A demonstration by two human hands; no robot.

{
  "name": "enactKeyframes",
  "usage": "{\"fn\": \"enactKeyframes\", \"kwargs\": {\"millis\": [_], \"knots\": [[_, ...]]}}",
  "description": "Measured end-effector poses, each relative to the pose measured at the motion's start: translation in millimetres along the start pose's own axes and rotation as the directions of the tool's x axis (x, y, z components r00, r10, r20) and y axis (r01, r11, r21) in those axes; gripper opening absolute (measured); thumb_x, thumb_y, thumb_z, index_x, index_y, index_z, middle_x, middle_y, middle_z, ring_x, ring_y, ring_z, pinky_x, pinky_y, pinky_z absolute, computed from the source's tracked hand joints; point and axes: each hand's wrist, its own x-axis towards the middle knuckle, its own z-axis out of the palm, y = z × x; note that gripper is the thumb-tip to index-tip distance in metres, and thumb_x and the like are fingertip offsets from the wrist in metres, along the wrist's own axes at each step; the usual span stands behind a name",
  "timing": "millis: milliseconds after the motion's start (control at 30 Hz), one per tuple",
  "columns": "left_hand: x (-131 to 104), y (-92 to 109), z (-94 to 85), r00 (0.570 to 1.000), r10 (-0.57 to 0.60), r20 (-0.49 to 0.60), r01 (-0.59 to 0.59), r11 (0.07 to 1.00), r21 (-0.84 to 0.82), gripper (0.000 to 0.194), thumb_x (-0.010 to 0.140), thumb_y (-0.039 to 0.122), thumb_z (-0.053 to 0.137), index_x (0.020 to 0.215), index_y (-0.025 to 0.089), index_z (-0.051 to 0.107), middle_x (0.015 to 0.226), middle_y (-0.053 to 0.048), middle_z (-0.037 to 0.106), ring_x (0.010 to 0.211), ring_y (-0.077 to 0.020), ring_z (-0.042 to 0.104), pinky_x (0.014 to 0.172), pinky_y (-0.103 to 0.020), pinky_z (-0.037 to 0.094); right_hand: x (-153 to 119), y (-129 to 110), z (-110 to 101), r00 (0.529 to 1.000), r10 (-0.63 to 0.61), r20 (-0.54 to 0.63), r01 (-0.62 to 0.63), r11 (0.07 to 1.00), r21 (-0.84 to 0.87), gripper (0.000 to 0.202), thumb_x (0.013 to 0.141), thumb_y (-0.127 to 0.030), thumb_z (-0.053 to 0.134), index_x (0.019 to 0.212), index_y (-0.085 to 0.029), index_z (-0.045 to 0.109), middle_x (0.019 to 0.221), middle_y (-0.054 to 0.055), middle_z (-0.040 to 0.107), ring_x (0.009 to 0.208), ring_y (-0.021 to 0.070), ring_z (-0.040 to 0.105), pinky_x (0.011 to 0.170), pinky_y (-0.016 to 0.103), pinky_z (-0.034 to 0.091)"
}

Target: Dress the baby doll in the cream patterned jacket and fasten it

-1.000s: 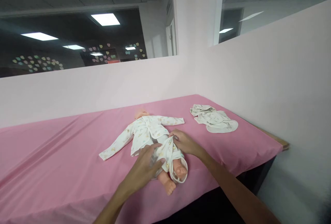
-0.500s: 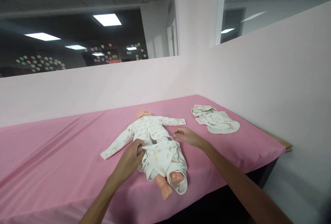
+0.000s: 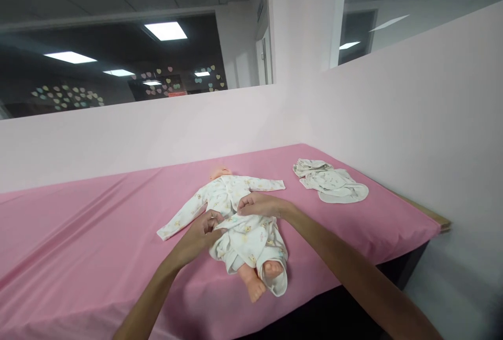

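Observation:
A doll lies on its back, its head (image 3: 220, 172) toward the wall and its bare feet (image 3: 256, 288) toward me. It wears a white patterned top (image 3: 223, 193), sleeves spread out to both sides. White patterned pants (image 3: 247, 238) cover its hips and legs. My left hand (image 3: 204, 232) pinches the left edge of the waistband. My right hand (image 3: 259, 205) is closed on the waistband's upper edge near the doll's middle, over the hem of the top.
Folded white patterned clothes (image 3: 334, 183) lie at the right on the pink-covered table (image 3: 98, 235). White walls with windows stand behind and to the right. The table's front edge drops off at lower right.
My right hand has moved left from the doll's side onto the waistband at its middle. The waistband's upper edge is pulled up a little between my hands.

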Motion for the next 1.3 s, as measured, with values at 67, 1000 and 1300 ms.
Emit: {"fn": "enactKeyframes", "kwargs": {"millis": [67,1000,1300], "knots": [[-3,-1,-9.3,0.998,-0.012,0.059,0.005,0.994,0.109,0.025,0.087,0.045,0.057,0.094,0.021,0.053,0.077,0.002,0.053,0.067,-0.0129,0.048,0.060,-0.023,0.039,-9,6,-8,0.999,0.016,-0.049,-0.018,0.999,-0.030,0.022,0.078,-0.039,0.063,0.077,-0.017,0.063,0.067,-0.003,0.051,0.060,0.0089,0.039,0.052,0.021,0.029],[78,-76,-27.6,0.787,-0.435,-0.438,0.042,0.745,-0.666,0.011,0.078,0.013,0.059,0.067,0.016,0.058,0.068,-0.006,0.065,0.061,-0.0159,0.061,0.065,-0.029,0.054,-12,74,2,0.888,0.147,-0.435,-0.071,0.980,0.185,0.022,0.079,-0.031,0.061,0.096,-0.019,0.064,0.081,0.000,0.066,0.069,0.0133,0.056,0.061,0.024,0.040],[111,-76,-21.8,0.779,-0.471,-0.413,0.002,0.661,-0.750,0.033,0.076,0.032,0.075,0.101,0.013,0.065,0.102,-0.014,0.071,0.091,-0.0260,0.068,0.079,-0.035,0.057,-18,79,1,0.928,0.113,-0.354,-0.050,0.982,0.181,0.017,0.075,-0.032,0.065,0.084,-0.017,0.063,0.079,0.001,0.066,0.073,0.0161,0.057,0.064,0.026,0.040]]}}
